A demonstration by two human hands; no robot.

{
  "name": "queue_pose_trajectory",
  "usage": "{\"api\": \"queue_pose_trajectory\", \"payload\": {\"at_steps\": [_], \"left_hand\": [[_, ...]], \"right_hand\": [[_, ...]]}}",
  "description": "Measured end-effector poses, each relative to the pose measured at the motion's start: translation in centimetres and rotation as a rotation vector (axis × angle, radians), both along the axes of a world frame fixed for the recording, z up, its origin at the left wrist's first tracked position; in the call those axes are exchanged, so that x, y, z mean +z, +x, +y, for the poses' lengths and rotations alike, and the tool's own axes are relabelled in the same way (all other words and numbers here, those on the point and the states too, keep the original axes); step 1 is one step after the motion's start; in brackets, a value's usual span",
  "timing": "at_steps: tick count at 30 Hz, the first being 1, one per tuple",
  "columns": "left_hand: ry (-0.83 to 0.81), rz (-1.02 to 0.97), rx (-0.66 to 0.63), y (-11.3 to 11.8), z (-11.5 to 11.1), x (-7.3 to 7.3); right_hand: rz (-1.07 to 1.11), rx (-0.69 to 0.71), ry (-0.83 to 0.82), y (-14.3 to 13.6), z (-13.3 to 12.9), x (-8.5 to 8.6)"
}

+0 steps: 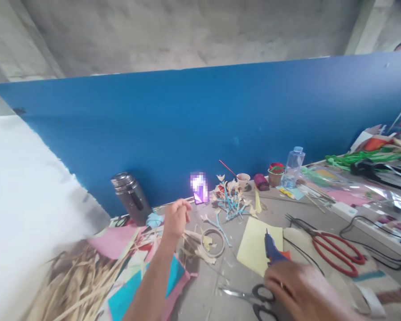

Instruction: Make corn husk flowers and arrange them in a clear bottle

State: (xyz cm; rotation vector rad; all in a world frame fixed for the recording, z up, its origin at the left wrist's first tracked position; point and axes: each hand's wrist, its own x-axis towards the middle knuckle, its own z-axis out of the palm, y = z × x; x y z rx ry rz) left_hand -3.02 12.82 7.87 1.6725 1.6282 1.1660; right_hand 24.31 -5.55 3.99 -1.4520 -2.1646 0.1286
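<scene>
My right hand [297, 285] is closed around a blue glue gun [272, 249] with an orange trigger, its nozzle pointing away over a pale yellow sheet [254, 243]. Black-handled scissors [243, 294] lie on the table just left of that hand. My left hand [177, 218] is raised with its fingers curled; anything inside them is hidden. Near it stands a lit phone [199, 189], its screen blurred out. To the right of the phone is a bunch of light-blue stems with dried, husk-like flowers [234, 198]. A roll of tape [213, 243] lies in front.
A dark thermos [132, 200] stands at the left by the blue partition [187, 120], behind dried husks [76, 281] and coloured sheets. Red-handled scissors [337, 249], a white power strip [350, 216] and cables are on the right. Paper cup [243, 180] and plastic bottle [293, 168] stand behind.
</scene>
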Motion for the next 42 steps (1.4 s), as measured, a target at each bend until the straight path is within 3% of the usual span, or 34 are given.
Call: {"api": "queue_pose_trajectory", "payload": {"at_steps": [4,7,11,17,25,29,32,36,39,42], "left_hand": [[0.015,0.011,-0.117,0.6,-4.4,-3.4],[0.043,0.11,-0.121,0.8,-5.0,-6.9],[0.138,0.292,-0.15,0.3,-5.0,-10.2],[0.133,0.255,-0.145,-0.4,-5.1,-11.9],[0.135,0.246,-0.093,-1.7,-4.0,-13.3],[0.185,0.248,-0.092,-2.0,-3.8,-13.5],[0.185,0.24,-0.095,-2.1,-3.8,-13.7],[0.181,0.258,-0.079,-2.0,-3.7,-14.1],[0.265,0.272,0.001,-1.7,-3.7,-14.1],[0.351,0.279,-0.015,-1.5,-3.9,-13.8]], "right_hand": [[-0.16,-0.055,-0.164,0.0,7.9,5.8],[-0.365,-0.177,-0.155,-2.2,15.0,7.9],[-0.44,-0.245,-0.107,-5.8,22.1,7.7],[-0.532,-0.232,-0.147,-9.0,28.1,5.5],[-0.581,-0.166,-0.233,-10.5,30.6,2.8],[-0.539,-0.202,-0.221,-10.8,31.2,3.1],[-0.465,-0.296,-0.148,-9.8,31.6,5.1],[-0.343,-0.455,-0.014,-6.6,31.4,9.6],[-0.249,-0.516,0.08,-4.2,29.9,12.6],[-0.253,-0.482,0.106,-2.9,27.2,13.9]]}}
